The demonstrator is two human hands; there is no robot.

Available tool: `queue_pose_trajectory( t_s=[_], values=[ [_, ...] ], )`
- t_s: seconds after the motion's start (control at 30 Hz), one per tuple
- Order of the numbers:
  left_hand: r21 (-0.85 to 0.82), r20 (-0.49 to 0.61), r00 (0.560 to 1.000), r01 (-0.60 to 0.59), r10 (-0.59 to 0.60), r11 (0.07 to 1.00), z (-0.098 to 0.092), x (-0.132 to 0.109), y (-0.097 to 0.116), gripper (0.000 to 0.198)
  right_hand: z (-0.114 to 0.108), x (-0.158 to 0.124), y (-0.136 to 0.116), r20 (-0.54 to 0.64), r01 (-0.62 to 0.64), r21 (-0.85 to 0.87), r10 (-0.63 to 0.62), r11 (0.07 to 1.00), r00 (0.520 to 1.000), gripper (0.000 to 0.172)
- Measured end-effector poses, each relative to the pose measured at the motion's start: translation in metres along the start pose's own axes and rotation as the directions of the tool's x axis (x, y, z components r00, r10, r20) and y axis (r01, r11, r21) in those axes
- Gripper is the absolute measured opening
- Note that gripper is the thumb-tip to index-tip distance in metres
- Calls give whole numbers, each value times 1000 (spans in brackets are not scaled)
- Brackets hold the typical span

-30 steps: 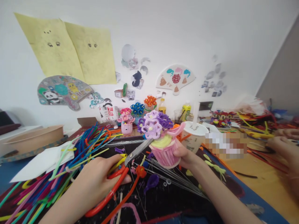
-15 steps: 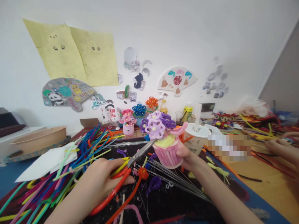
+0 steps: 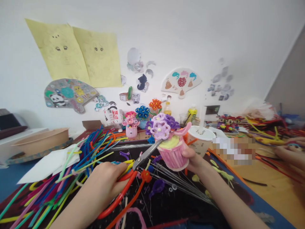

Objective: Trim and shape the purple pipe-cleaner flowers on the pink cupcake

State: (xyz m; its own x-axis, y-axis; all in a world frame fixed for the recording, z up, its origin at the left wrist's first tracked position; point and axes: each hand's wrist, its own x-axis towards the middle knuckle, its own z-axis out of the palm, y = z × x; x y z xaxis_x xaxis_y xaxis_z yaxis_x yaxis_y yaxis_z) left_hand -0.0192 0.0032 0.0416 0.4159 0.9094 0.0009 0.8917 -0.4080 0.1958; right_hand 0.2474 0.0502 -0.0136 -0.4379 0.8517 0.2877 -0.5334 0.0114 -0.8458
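Note:
My left hand (image 3: 111, 178) is closed round the red and yellow handles of a pair of scissors (image 3: 145, 156). Their grey blades point up and right, the tips at the rim of a pink flowerpot (image 3: 172, 156) made of pipe cleaners. Gripping that pot from its right side is my right hand (image 3: 194, 157), mostly behind it. Light and dark purple pipe-cleaner flowers (image 3: 160, 127) rise over a yellow-green top in the pot, and a pink strip (image 3: 184, 129) sticks up at its right. Whether the blades are cutting anything, I cannot tell.
Colourful pipe cleaners (image 3: 71, 171) lie heaped at left. Behind stand small flower pots (image 3: 131, 131) and a lidded cup (image 3: 200, 140) with a straw. Thin wires (image 3: 181, 181), an orange flower (image 3: 145, 176) and purple pieces (image 3: 157, 187) lie on the black mat. Another person's hand (image 3: 289, 152) is at right.
The pot with its flowers and the scissors have shifted slightly right in view, along with both hands. The scissor tips stay at the pot's rim. The camera view has drifted a little.

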Motion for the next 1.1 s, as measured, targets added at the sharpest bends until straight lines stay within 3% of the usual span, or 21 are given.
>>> queue_pose_trajectory(
  t_s=[0.2,0.53,0.7,0.8,0.97,1.1],
  values=[
    [-106,-20,998,-66,64,992,6,0,2,38,-4,-2,-2,-5,4,3,-4,1000,1000,67],
    [-174,3,990,-136,139,975,7,4,1,35,-5,-5,0,40,42,7,-42,999,998,68],
    [-76,-25,998,-55,53,996,1,6,-2,32,2,-2,-4,127,-13,30,9,999,992,57],
    [-75,-41,998,40,-43,996,-5,3,-1,18,5,-1,-4,107,-4,35,0,999,994,47],
    [-95,-103,987,112,-122,989,-4,1,-7,31,0,-1,-2,41,55,70,-58,996,997,41],
    [-122,-188,975,93,-115,988,1,4,-16,34,-4,-2,1,-14,60,45,-59,997,998,55]
  ],
)
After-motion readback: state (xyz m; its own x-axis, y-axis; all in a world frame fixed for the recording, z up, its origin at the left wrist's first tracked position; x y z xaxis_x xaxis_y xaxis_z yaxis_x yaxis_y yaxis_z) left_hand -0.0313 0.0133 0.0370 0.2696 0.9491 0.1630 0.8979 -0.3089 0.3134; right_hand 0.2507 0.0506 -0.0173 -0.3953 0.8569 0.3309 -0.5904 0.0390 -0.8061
